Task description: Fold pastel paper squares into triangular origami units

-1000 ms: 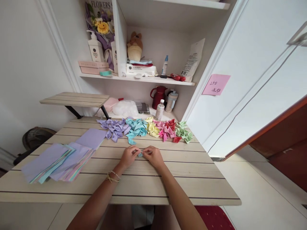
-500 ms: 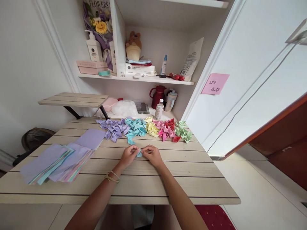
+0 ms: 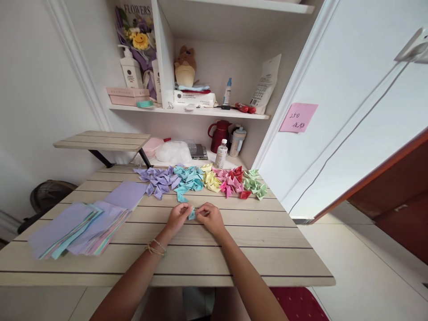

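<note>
Between my two hands, just above the wooden tabletop, is a small folded piece of light-blue paper (image 3: 191, 214). My left hand (image 3: 179, 217) pinches its left side between thumb and fingers. The fingertips of my right hand (image 3: 210, 217) are closed at its right side; the exact grip there is too small to make out clearly. Just beyond the hands lies a heap of blue folded paper boats (image 3: 190, 178), with one blue piece (image 3: 181, 195) nearest to my left hand. Purple (image 3: 159, 180), yellow (image 3: 210, 179), pink (image 3: 230, 182) and green (image 3: 257, 185) folded pieces lie in the same row.
On the left of the table (image 3: 267, 258) are fanned stacks of coloured paper sheets (image 3: 96, 223). A small raised stand (image 3: 103, 140) is at the back left. Behind the folded pieces stand a clear bottle (image 3: 221, 154), a dark red jug (image 3: 220, 136) and a tumbler (image 3: 237, 141).
The small blue paper has turned and shifted slightly left between my fingers. My right fingers have changed position at its edge. The stacks and folded heaps are unchanged.
</note>
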Demonstrator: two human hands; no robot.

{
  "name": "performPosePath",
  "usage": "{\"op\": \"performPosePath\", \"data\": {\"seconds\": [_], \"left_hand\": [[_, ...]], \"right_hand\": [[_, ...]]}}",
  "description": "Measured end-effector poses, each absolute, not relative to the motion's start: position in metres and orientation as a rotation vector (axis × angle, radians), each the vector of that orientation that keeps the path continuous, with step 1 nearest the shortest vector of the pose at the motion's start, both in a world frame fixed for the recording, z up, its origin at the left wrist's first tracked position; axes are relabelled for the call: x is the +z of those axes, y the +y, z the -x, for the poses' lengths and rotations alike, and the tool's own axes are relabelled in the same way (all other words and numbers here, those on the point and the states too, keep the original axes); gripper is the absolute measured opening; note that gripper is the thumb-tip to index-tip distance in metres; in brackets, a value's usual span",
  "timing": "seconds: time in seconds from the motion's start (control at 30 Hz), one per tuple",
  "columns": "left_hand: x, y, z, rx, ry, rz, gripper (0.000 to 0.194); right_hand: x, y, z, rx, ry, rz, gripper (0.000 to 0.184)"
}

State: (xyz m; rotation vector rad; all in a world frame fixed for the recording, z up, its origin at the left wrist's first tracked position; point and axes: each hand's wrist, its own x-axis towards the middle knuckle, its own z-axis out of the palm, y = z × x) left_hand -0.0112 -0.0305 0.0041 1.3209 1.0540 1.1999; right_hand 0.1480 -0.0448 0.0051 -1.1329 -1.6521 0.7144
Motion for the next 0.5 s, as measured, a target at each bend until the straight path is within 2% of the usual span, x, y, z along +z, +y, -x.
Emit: {"op": "performPosePath", "data": {"seconds": [0.27,0.5], "left_hand": [[0.008,-0.034,0.005,1.279,0.860,-0.920,0.035],[0.013,-0.030,0.016,1.150,0.794,-0.913,0.044]], "right_hand": [[0.005,-0.044,-0.140,0.797,-1.609,1.134,0.009],[0.006,-0.040,-0.150,0.863,-1.442,1.115,0.011]]}}
